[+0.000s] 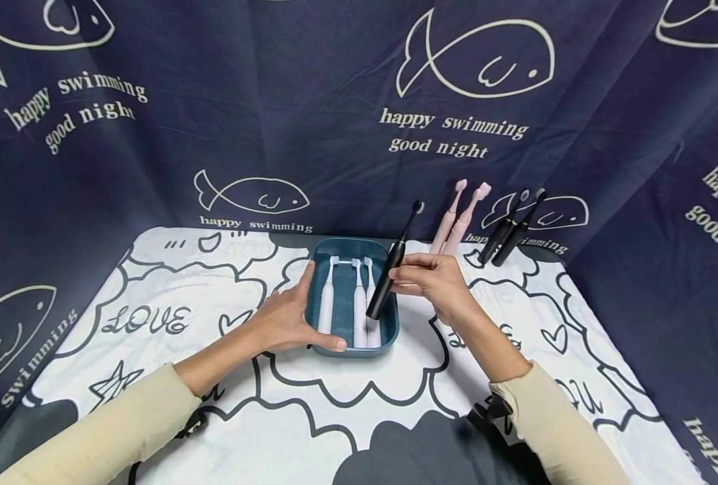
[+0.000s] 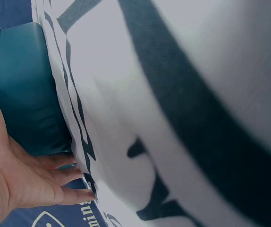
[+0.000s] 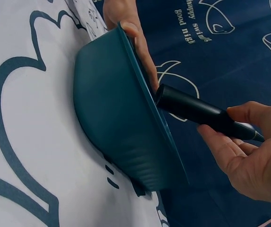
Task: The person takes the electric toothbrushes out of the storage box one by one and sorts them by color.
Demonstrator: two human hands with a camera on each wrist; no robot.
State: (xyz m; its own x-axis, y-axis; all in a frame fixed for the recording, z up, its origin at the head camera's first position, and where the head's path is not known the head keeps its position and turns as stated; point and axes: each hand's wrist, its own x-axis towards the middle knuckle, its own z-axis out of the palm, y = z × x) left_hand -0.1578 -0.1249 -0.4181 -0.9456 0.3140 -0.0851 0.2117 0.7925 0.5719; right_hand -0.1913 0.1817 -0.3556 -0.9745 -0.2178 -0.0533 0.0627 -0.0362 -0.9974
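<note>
Right hand: yours (image 1: 434,279) pinched the black brush (image 1: 383,289) between thumb and fingers, partway along its handle.
Black brush: aslant, head up and toward the far edge; its lower end was above the right half of the bin (image 1: 343,303), just beside the rim in the right wrist view. Contact with the white brushes below: could not tell.
Left hand: yours (image 1: 286,313) lay spread along the bin's left side, thumb over the near left corner of its rim, fingers extended.
Bin: teal, near the middle of the far edge of the tabletop (image 1: 262,444).
White brushes: three (image 1: 327,306) lay in the bin, heads toward its far edge; one along the left side, two side by side on the right.
Pink brushes: two (image 1: 465,222) stood side by side at the tabletop's far edge, right of the bin.
Black pair: two more (image 1: 513,237) stood near the far right corner.
Curtain: dark blue (image 1: 310,121), with pale fish and lettering, behind the far edge.
Your sleeves: pale (image 1: 104,431).
</note>
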